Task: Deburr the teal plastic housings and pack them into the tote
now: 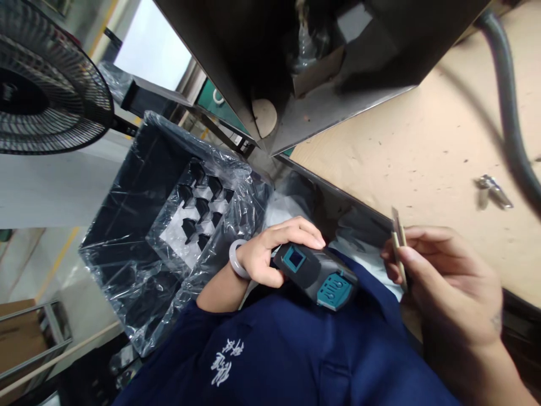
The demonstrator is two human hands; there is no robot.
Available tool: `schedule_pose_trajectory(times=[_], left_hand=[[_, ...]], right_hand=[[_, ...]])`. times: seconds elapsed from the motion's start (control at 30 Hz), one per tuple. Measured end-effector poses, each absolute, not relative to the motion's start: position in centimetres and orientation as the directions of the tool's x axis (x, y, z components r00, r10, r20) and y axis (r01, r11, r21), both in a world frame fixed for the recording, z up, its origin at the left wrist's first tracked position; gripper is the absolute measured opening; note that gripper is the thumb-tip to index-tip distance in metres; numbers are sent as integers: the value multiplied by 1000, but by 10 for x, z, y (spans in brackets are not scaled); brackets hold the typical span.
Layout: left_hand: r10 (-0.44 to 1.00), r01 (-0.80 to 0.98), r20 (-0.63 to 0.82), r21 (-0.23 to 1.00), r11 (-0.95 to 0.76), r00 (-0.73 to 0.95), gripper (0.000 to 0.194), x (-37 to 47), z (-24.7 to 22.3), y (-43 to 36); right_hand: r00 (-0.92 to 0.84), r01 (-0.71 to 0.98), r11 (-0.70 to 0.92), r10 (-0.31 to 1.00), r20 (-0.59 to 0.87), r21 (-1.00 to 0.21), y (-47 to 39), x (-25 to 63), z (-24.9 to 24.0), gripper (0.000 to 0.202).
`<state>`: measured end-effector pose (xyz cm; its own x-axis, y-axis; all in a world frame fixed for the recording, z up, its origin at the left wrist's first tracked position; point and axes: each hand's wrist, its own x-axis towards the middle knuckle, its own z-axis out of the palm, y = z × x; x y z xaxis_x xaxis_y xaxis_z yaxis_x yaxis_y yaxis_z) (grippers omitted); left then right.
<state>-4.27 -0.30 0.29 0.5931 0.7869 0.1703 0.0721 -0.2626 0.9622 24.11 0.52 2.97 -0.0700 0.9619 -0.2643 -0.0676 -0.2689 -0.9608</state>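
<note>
**Readying a black-and-teal, faceted plastic housing [310, 273] for work w/ a thin, tan-sided hand tool [397, 242]**

Head view, looking down. L hand [264, 256], w/ a pale, translucent ring bangle [236, 259] at the wrist, grasps the housing by one end: fingers along the upper edge, thumb at the lower L side. The housing is held in front of the navy cloth shirt [287, 344], teal faces up; whether it also rests on the cloth, cannot tell. R hand [452, 287] pinches the tool btwn thumb & fingers, narrow grey tip pointing away from the wearer. Tool & housing are apart; exact tool type unclear (poss. a small blade or scraper).

Step in hand, as judged: prep. or inspection of the housing, prob. just before or btwn tool strokes. Next move, if the tool is to be used, calls for a firm L grip, the relevant edge turned toward R hand, & the tip brought in at a controlled angle, clear of L fingers.

Surroundings: at L, a dark, box-shaped bin lined w/ clear plastic film [127, 197], containing black, angular pieces [203, 208] in rows; at R, a pale, wood-toned tabletop [380, 152] bearing a small, shiny metal item [496, 192], blurred.
</note>
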Motion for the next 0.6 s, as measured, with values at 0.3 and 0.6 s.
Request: schedule_pose_trajectory(times=[0.3, 0.6], left_hand=[[892, -25, 330, 940, -340, 310, 59, -41, -11, 4], [961, 105, 259, 958, -268, 94, 59, -45, -8, 15]], right_hand=[[-35, 454, 84, 996, 76, -887, 110, 274, 8, 29], [275, 121, 67, 956, 98, -990, 299, 303, 34, 54]])
